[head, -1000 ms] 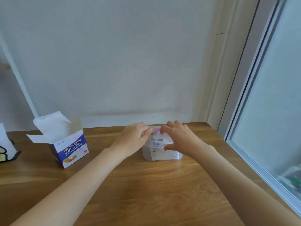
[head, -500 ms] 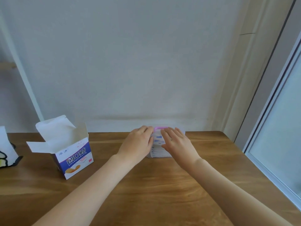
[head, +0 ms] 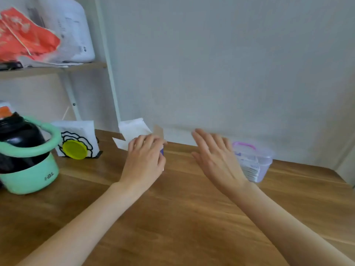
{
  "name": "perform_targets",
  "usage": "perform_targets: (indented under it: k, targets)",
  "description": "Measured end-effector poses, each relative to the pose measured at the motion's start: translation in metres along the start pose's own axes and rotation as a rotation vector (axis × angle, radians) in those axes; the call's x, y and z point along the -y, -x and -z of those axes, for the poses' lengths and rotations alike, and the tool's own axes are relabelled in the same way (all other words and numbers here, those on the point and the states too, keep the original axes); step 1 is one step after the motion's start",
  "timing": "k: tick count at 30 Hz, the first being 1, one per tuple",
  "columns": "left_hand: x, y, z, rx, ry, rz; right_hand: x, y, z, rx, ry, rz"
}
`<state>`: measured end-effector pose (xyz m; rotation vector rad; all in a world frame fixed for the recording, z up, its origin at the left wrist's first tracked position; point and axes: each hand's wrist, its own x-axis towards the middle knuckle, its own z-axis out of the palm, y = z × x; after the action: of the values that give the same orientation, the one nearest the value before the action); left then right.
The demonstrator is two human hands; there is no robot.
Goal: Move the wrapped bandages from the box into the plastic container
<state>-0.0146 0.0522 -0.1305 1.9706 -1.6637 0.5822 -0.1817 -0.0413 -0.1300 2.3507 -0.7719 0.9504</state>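
Fingers of our left hand (head: pixel 144 162) are curled over the top front of the box (head: pixel 134 131), apparently gripping it; the hand hides most of the box, only its white flaps and a purple corner show. Our right hand (head: pixel 217 158) is flat, fingers straight and slightly spread, holding nothing, in the air between box and plastic container (head: pixel 257 162).

Risks, as we judge them: the box is light card, so a hard squeeze could crush it or tip bandages onto the table (head: pixel 182 217); right hand moving back could knock the container.

Wrapped bandages (head: pixel 251 168) lie stacked inside the container, just right of our right-hand fingers, not touching. Can't tell if any remain in the box.
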Motion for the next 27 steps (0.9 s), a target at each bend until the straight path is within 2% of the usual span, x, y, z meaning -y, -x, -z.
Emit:
perform_targets:
  k: [1,2,4,5,6,10,13,16,19,21,23,24,26,27]
  targets:
    - [0.010,0.009,0.007,-0.002,-0.021,0.062,0.025,-0.013,-0.001,0.056,-0.099,0.107]
    - [0.019,0.019,0.014,-0.004,-0.042,0.104,0.050,-0.023,-0.005,0.192,-0.174,0.180]
    - [0.034,0.037,0.031,-0.014,-0.073,0.135,0.087,-0.041,-0.013,0.493,-0.240,0.112]
    - [0.042,0.048,0.040,-0.014,-0.079,0.150,0.101,-0.047,-0.017,0.569,-0.217,0.045]
    - [0.047,0.055,0.048,-0.013,-0.082,0.155,0.109,-0.049,-0.016,0.522,-0.192,0.015]
    - [0.061,0.077,0.084,-0.009,0.057,0.117,0.133,-0.026,0.028,0.167,-0.147,0.131]
    - [0.064,0.111,0.128,-0.013,0.145,-0.016,0.162,0.020,0.065,0.090,-0.322,0.172]
    - [0.071,0.169,0.190,-0.147,0.121,-0.150,0.225,0.048,0.105,0.005,-0.445,0.284]
    - [0.081,0.216,0.241,-0.161,0.097,-0.132,0.299,0.060,0.138,-0.145,-0.625,0.424]
    - [0.098,0.264,0.264,-0.005,0.097,-0.005,0.357,0.080,0.149,-0.188,-0.767,0.481]
    - [0.115,0.314,0.269,0.170,0.104,0.165,0.411,0.107,0.142,-0.102,-0.884,0.505]
    - [0.123,0.335,0.267,0.216,0.104,0.246,0.437,0.122,0.132,-0.005,-0.913,0.510]
    - [0.133,0.373,0.262,0.268,0.138,0.393,0.490,0.153,0.116,0.231,-0.975,0.499]
    - [0.141,0.385,0.258,0.276,0.138,0.438,0.513,0.168,0.108,0.424,-0.982,0.478]
